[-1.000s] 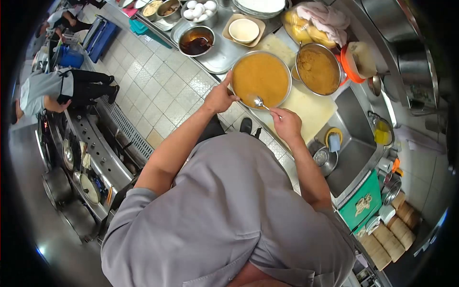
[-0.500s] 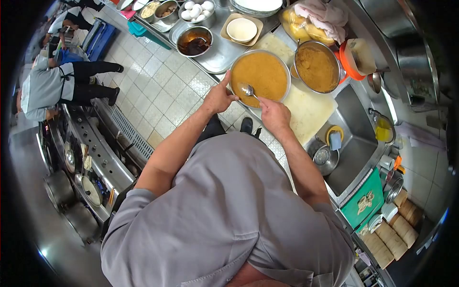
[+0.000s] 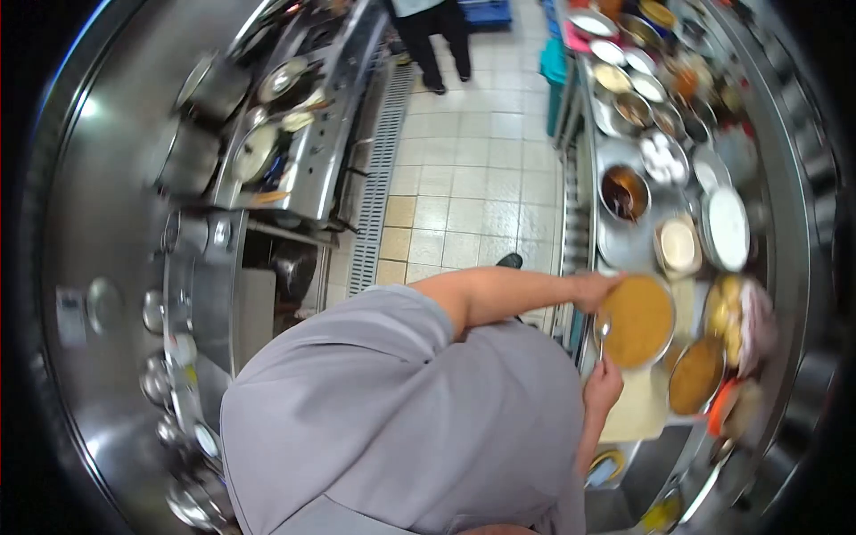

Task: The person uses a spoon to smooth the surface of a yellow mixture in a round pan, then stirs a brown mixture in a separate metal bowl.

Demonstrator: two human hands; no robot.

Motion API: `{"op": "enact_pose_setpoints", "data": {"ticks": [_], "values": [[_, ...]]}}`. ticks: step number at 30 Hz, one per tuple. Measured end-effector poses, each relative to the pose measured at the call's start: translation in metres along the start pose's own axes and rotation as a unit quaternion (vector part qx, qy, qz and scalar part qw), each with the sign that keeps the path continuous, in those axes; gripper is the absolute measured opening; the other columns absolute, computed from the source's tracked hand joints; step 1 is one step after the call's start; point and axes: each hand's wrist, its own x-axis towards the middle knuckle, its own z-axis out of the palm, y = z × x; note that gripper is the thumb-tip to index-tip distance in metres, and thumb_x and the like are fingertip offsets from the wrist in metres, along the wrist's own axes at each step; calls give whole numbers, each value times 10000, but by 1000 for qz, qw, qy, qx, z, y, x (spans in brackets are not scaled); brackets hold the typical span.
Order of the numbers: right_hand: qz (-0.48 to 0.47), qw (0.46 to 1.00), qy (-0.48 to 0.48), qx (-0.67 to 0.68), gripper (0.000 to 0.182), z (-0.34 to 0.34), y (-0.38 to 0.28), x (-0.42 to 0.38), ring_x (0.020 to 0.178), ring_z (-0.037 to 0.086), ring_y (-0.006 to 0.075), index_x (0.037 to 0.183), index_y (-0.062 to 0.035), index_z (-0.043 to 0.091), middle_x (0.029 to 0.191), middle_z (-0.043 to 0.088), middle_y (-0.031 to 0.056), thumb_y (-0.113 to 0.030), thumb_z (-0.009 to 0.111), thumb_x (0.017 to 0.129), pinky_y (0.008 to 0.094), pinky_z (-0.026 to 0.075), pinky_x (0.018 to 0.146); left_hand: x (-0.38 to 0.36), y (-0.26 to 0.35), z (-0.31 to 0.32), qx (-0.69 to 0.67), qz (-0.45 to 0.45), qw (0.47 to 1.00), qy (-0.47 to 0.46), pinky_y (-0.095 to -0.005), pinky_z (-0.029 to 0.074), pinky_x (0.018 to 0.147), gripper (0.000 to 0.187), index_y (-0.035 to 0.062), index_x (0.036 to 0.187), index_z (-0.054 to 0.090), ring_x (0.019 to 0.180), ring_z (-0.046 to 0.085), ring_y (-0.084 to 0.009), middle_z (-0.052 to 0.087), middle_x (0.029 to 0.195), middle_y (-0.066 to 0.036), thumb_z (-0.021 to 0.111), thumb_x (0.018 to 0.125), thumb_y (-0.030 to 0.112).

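Observation:
A round metal pan (image 3: 673,321) filled with a smooth orange-brown mixture (image 3: 640,314) sits near the counter's edge. My left hand (image 3: 596,291) is closed at the pan's rim, its fingertips partly hidden. In my right hand (image 3: 604,389) is a metal spoon (image 3: 605,330), gripped by the handle. The spoon's bowl lies at the mixture's surface, close to the near rim. Beside the pan is a deeper pot (image 3: 697,376) containing a similar orange-brown mixture. A pale cutting board (image 3: 637,408) lies under and beside the pan.
A bowl of dark sauce (image 3: 624,193), a bowl of eggs (image 3: 664,159) and a cream-coloured dish (image 3: 679,246) stand farther along the counter. The sink (image 3: 624,499) is nearby. Across the tiled aisle is a stove (image 3: 308,165). Another person (image 3: 434,40) stands at the far end.
My view has swung left along the aisle, so the counter now appears at the right. Both hands remain at the pan, with the spoon still in my right hand.

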Motion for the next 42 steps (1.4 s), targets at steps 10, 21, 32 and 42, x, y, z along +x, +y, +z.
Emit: {"op": "enact_pose_setpoints", "data": {"ticks": [10, 21, 32, 42], "values": [[-28, 999, 8, 45, 347, 20, 5, 67, 1100, 776, 339, 1323, 44, 745, 1226, 788, 244, -130, 630, 1046, 415, 575, 981, -44, 32, -11, -90, -53, 994, 44, -529, 591, 921, 976, 53, 1724, 238, 1073, 740, -470, 731, 1206, -329, 727, 883, 144], [13, 999, 25, -30, 249, -16, -2, 14, 925, 765, 382, 1203, -228, 841, 1034, 806, 165, -303, 716, 1001, 503, 596, 827, -2, 28, -33, -88, -67, 994, -5, -389, 614, 778, 830, 140, 1685, 433, 729, 770, -216, 797, 818, -160, 726, 910, 81], [74, 967, 242, -19, 239, -47, 19, -13, 933, 752, 409, 1237, -129, 763, 1066, 787, 160, -197, 660, 1033, 516, 594, 805, -14, 34, -37, -52, -74, 996, 3, -443, 610, 876, 781, 107, 1677, 415, 886, 789, -321, 807, 952, -181, 722, 959, 88], [199, 979, 40, 17, 316, -45, 2, -9, 1110, 758, 313, 1313, -282, 799, 1180, 807, 122, -239, 620, 1057, 453, 603, 908, -18, 19, -30, -14, -57, 997, -47, -422, 591, 952, 966, 104, 1756, 175, 967, 790, -337, 809, 1022, -202, 773, 1000, 172]]}}
